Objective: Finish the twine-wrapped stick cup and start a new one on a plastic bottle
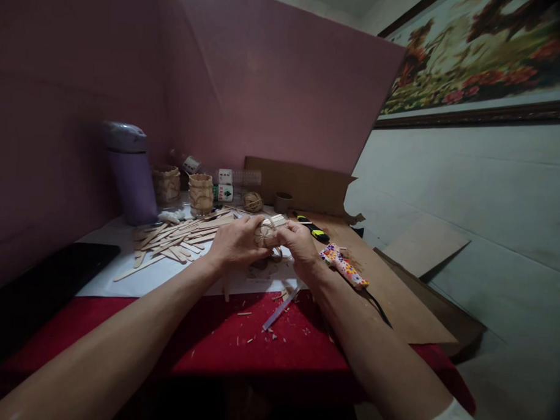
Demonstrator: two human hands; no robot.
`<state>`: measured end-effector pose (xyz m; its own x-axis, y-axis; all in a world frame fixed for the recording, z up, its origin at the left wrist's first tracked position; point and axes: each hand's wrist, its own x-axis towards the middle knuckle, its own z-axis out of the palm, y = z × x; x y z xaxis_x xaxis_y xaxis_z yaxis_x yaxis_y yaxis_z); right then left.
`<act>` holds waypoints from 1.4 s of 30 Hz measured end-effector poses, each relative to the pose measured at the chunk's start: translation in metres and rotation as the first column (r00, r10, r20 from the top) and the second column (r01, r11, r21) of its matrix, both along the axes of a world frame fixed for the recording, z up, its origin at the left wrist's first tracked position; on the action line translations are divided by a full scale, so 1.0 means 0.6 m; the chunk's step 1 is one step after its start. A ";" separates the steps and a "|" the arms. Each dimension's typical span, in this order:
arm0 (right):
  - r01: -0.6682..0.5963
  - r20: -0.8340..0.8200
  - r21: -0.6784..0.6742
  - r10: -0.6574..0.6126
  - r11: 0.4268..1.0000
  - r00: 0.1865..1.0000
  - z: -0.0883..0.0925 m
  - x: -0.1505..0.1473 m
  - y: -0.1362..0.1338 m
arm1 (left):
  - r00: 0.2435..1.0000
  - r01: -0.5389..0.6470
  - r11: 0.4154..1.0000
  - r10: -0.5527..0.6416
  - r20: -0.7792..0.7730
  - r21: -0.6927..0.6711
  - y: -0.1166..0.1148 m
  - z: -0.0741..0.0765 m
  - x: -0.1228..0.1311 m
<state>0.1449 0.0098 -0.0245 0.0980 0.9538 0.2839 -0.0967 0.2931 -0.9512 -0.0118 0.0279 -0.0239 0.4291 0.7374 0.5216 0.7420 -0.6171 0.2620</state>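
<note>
Over the white sheet, both my hands are closed around a small craft-stick holder with twine on its side. My left hand wraps its left side. At the right, my right hand grips its edge with the thumb and fingers. A thin pale strip shows just above the right fingers; whether they hold it, I cannot tell. Part of the holder is hidden behind my fingers. Left of my hands, a pile of wooden craft sticks is spread on the white paper.
At right, a flower-patterned glue gun and a black-yellow utility knife rest on cardboard. A clear glue stick lies among wood scraps on red cloth. Behind are a twine ball, two stick holders, bottles and a purple flask.
</note>
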 end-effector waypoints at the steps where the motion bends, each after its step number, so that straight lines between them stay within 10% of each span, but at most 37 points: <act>1: 0.006 -0.001 -0.004 -0.006 1.000 1.000 0.001 -0.001 -0.001 | 1.000 -0.004 1.000 0.004 -0.005 0.001 0.000 0.000 0.000; 18: -0.021 -0.055 -0.035 0.019 0.999 0.998 0.001 0.006 0.006 | 1.000 0.014 0.998 -0.014 0.014 -0.059 -0.003 0.007 -0.002; 25: -0.098 -0.108 0.030 0.101 0.995 0.989 0.019 0.032 0.009 | 0.905 0.226 0.931 -0.092 0.415 -0.287 0.011 0.019 -0.011; 28: -0.177 -0.068 0.094 0.184 0.980 0.981 0.025 0.037 0.003 | 0.732 0.485 0.759 -0.082 0.676 -0.434 0.007 0.024 -0.014; 32: -0.235 0.034 0.118 0.232 0.965 0.972 0.029 0.037 -0.003 | 0.493 0.830 0.318 -0.033 0.869 -0.458 -0.016 0.025 -0.011; 34: -0.182 0.137 0.154 0.161 0.971 0.977 0.029 0.035 -0.003 | 0.443 0.865 0.234 0.056 0.895 -0.443 -0.022 0.023 -0.007; 39: 0.188 0.381 0.592 -0.477 0.784 0.792 0.028 0.027 -0.010 | 0.384 0.823 0.383 0.169 0.908 -0.419 -0.013 0.016 -0.003; 42: 0.150 0.489 0.664 -0.577 0.732 0.654 0.025 0.022 -0.017 | 0.344 0.808 0.444 0.177 0.922 -0.387 -0.006 0.014 -0.002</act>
